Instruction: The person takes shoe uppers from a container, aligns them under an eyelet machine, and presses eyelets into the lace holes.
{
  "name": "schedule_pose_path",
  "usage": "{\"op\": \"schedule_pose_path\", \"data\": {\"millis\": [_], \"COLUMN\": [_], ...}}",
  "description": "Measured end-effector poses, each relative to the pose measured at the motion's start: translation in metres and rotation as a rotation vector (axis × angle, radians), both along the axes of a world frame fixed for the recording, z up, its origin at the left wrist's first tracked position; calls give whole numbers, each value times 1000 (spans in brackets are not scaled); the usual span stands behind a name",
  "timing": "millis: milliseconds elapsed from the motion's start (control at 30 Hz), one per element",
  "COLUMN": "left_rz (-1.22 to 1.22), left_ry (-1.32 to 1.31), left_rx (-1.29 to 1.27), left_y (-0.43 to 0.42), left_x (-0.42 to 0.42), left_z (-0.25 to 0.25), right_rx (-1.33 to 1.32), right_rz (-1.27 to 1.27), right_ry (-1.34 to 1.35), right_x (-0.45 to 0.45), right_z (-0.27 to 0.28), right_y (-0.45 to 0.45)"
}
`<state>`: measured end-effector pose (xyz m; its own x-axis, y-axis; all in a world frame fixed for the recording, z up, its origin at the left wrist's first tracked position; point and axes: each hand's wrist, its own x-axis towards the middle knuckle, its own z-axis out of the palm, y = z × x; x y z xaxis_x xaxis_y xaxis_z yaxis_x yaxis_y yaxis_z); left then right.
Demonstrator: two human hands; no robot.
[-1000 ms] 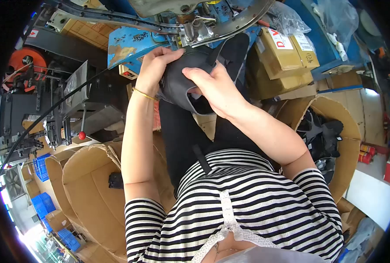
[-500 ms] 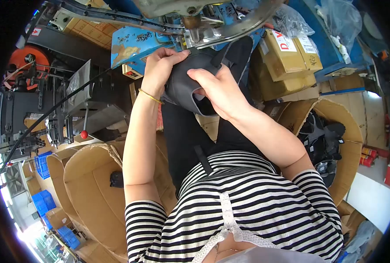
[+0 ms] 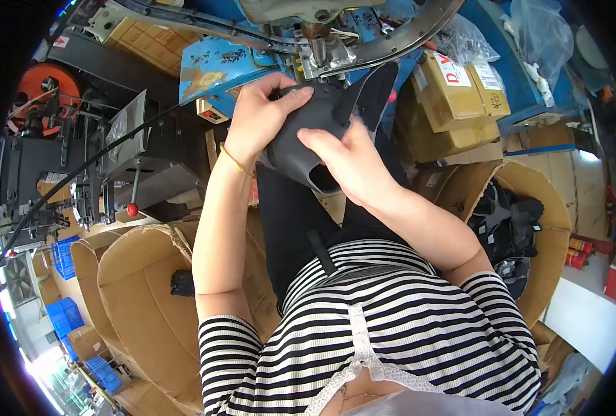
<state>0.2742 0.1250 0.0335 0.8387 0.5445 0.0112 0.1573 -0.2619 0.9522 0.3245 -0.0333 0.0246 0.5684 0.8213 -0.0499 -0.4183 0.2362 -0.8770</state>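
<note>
A black fabric support sleeve [image 3: 297, 147] with a loose strap [image 3: 365, 93] and an open lower end is held in front of the metal head of a machine [image 3: 317, 48]. My left hand [image 3: 261, 118] is closed on its upper left edge, thumb on top and the other fingers partly behind the fabric. My right hand [image 3: 349, 163] grips the right side, its thumb lying across the front and the remaining fingers hidden. The sleeve's upper edge is close below the machine head; whether they touch I cannot tell.
A large cardboard box [image 3: 554, 229] at right holds several black fabric pieces [image 3: 505, 222]. Smaller cartons [image 3: 453, 93] are stacked beside the blue machine body. More open cardboard [image 3: 142, 298] stands at left, below dark machinery with a red-knobbed lever [image 3: 133, 208].
The sleeve has turned a little in my hands, and its open lower end now looks narrower. My left thumb has shifted right and slightly down; the strap stands more upright.
</note>
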Motion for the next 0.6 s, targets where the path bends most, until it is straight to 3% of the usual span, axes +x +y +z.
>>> {"op": "schedule_pose_path", "data": {"millis": [300,433,600], "left_rz": [-71,-18,33], "left_ry": [-131,77,143], "left_rx": [-345,-363,-264], "left_y": [23,23,20], "left_x": [19,23,24], "left_z": [-7,2,2], "right_rx": [6,-28,-85], "right_rz": [-121,-88,-31], "right_ry": [-8,110,204], "right_x": [0,2,7], "right_z": [-9,8,15], "right_y": [33,28,22]}}
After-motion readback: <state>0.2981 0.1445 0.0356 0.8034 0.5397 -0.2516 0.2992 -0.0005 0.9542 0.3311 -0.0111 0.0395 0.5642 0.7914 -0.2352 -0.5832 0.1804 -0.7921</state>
